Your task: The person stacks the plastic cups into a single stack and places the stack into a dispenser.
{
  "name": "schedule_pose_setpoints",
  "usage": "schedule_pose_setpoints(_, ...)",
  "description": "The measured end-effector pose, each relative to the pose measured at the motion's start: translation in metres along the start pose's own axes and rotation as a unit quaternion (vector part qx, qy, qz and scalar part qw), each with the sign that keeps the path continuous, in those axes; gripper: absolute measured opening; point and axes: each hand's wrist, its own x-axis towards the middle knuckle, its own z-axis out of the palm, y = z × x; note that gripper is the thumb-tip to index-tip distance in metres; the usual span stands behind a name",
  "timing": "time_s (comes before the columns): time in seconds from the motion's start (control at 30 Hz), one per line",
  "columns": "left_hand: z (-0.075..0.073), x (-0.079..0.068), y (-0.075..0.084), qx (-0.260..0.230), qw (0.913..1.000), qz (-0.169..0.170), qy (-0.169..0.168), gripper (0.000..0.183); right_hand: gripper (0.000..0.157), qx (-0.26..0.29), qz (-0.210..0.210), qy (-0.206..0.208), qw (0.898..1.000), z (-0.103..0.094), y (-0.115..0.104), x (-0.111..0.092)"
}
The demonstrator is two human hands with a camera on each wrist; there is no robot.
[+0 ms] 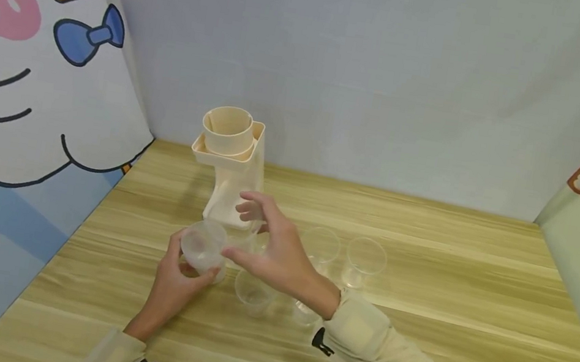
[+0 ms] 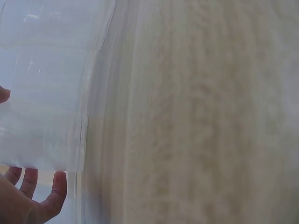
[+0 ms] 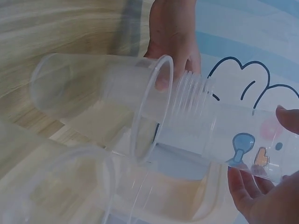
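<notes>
My left hand (image 1: 178, 280) grips a stack of clear plastic cups (image 1: 203, 246) low over the table. Several closely nested rims show on that stack in the right wrist view. My right hand (image 1: 274, 250) is beside it, thumb and curled fingers around a clear plastic cup (image 3: 243, 135). Whether this cup's lower end still sits inside the stack cannot be told. Right of the hands, several clear cups stand upright, among them a near cup (image 1: 254, 293) and a far right cup (image 1: 364, 264). The right forearm partly hides the others.
Behind the hands stands a cream plastic stand (image 1: 235, 189) with a round open cylinder (image 1: 227, 131) on top. A grey backdrop (image 1: 336, 88) rises behind the wooden table (image 1: 441, 332). A printed cartoon panel (image 1: 30, 89) closes off the left side.
</notes>
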Motion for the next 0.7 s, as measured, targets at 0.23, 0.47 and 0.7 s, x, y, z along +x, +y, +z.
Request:
schedule_pose_setpoints(0.23,-0.001,0.001,0.0,0.002,1.0,-0.006,0.0,0.075,0.075,0.005,-0.005,-0.004,1.0,0.004,-0.005,0.01)
schedule_pose_setpoints(0.47,-0.001,0.0,0.0,-0.002,1.0,-0.007,-0.003,0.074,0.075,0.022,-0.008,-0.01,1.0,0.009,-0.008,0.019)
schedule_pose_setpoints(0.7,-0.002,0.0,-0.001,-0.01,0.9999,-0.008,-0.007,0.073,0.076,0.033,0.001,-0.026,0.999,0.018,-0.01,0.027)
